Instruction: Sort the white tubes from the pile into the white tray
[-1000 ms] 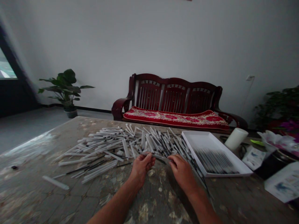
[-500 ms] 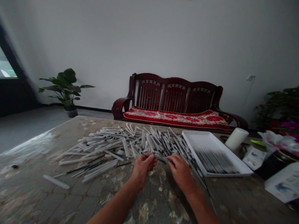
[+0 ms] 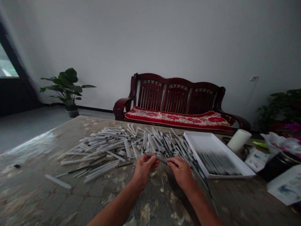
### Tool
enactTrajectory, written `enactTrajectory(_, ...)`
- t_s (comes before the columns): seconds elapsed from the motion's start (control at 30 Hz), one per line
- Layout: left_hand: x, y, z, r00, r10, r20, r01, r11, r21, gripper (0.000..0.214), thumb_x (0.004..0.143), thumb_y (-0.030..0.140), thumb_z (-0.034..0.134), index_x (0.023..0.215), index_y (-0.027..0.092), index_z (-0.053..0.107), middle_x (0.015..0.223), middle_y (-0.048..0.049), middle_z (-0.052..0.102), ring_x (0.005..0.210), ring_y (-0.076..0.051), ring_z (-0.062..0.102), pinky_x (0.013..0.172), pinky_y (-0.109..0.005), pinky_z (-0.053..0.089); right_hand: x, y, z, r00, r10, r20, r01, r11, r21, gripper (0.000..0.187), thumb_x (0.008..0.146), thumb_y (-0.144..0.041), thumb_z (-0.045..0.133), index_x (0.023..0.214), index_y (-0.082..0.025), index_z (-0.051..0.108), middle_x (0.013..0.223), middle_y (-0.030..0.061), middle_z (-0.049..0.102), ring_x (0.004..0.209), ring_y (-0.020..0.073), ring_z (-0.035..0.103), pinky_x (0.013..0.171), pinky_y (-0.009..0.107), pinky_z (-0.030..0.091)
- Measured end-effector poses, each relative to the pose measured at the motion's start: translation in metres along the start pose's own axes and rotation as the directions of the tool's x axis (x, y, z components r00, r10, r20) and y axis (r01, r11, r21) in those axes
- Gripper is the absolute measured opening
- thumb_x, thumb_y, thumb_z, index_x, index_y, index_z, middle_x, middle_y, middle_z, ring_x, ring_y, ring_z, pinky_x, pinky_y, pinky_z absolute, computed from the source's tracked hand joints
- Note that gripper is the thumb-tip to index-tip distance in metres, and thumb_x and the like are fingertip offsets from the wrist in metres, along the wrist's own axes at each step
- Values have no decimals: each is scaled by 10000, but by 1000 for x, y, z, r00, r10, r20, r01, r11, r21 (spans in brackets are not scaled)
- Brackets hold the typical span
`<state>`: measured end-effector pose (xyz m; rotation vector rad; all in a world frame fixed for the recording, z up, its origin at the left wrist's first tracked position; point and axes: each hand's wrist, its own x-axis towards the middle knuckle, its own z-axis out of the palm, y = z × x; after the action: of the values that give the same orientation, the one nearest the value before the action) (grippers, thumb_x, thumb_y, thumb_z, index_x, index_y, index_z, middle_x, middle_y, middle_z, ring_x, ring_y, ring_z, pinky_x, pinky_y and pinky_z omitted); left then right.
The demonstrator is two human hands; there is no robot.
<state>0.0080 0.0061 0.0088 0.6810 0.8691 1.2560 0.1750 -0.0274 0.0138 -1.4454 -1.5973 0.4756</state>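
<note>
Our left hand (image 3: pixel 144 167) pinches one end of a thin stick (image 3: pixel 160 159) between thumb and fingertips; our right hand (image 3: pixel 180 171) closes on the other end, so the stick spans the gap between the two hands, level and just above the table (image 3: pixel 162 201); it sits at the near edge of the heap of white sleeves (image 3: pixel 127 145), which spreads from ten o'clock round to one o'clock of our hands.

At two o'clock lies a shallow white tray (image 3: pixel 202 140), rectangular with a low rim; its near half holds dark sticks (image 3: pixel 218 162) laid side by side in one row, and its far half is bare.

The sleeves are slim, straight, matt white tubes, lying crossed and loose, with a few dark sticks among them; one lone white sleeve (image 3: pixel 57 181) lies apart at nine o'clock. The table top is mottled stone, brown and cream, with a dull shine. Past the tray, at two o'clock, a smooth white cylinder (image 3: pixel 238 140) leans. Beyond the table, at twelve o'clock, stands a dark carved wooden bench (image 3: pixel 176 94) with a red patterned cushion (image 3: pixel 174 118); a leafy potted plant (image 3: pixel 67 88) stands at ten o'clock.
</note>
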Motion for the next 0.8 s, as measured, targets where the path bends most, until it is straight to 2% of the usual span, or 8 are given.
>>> enactTrajectory(0.1,-2,2,1,997,44,61,-47,998,48,386,518,367,825,753,122,643,600,-7,666,550,-128,641,550,-230,526,2,3,0,964,239,114,-253,957,138,193,759,-280,563,845,-191,711,628,4,637,572,157,594,523,253,471)
enactTrajectory(0.2,-2,1,2,992,76,103,-85,993,82,363,533,362,819,741,119,647,605,-17,672,541,-125,634,535,-225,518,2,3,0,906,365,217,-414,871,264,208,699,-332,629,810,-170,697,541,-23,591,499,140,556,456,238,440)
enactTrajectory(0.3,0,-2,3,996,68,65,-71,997,36,356,544,363,816,751,125,650,601,-6,668,542,-115,631,537,-214,514,2,0,-4,876,401,269,-482,756,442,304,684,-407,684,860,-160,678,642,0,643,538,128,580,471,226,458)
enactTrajectory(0.43,0,-1,2,1000,18,9,-16,990,-141,378,509,330,843,775,141,653,674,8,680,608,-104,651,601,-201,524,5,-5,-16,834,470,290,-535,559,633,356,819,-447,578,1025,-160,624,819,58,689,599,117,626,502,219,494)
enactTrajectory(0.57,-4,0,2,999,10,40,-1,976,-217,362,526,290,841,807,157,656,717,3,695,696,-113,668,694,-211,528,7,-12,-27,772,505,385,-634,576,516,242,813,-336,619,949,-135,619,715,36,669,536,96,607,449,179,465)
enactTrajectory(0.67,-8,-2,4,995,64,79,-56,993,-102,318,582,300,802,838,166,669,757,-15,712,740,-141,674,726,-244,528,6,-22,-26,734,467,494,-679,531,506,248,783,-320,664,941,-137,609,713,26,675,526,95,609,437,172,457)
enactTrajectory(0.73,-10,-4,5,981,152,124,-161,985,62,277,613,305,770,837,167,686,756,-30,717,729,-166,672,723,-277,531,5,-30,-20,706,465,534,-706,410,577,229,789,-320,664,920,-143,602,704,16,675,516,91,606,427,165,443)
enactTrajectory(0.8,-14,-5,6,936,279,216,-331,908,259,205,638,289,740,806,175,709,764,-43,719,742,-189,667,735,-303,529,2,-34,-12,680,508,529,-707,264,656,188,784,-293,675,881,-154,596,656,-13,657,478,76,582,404,148,407)
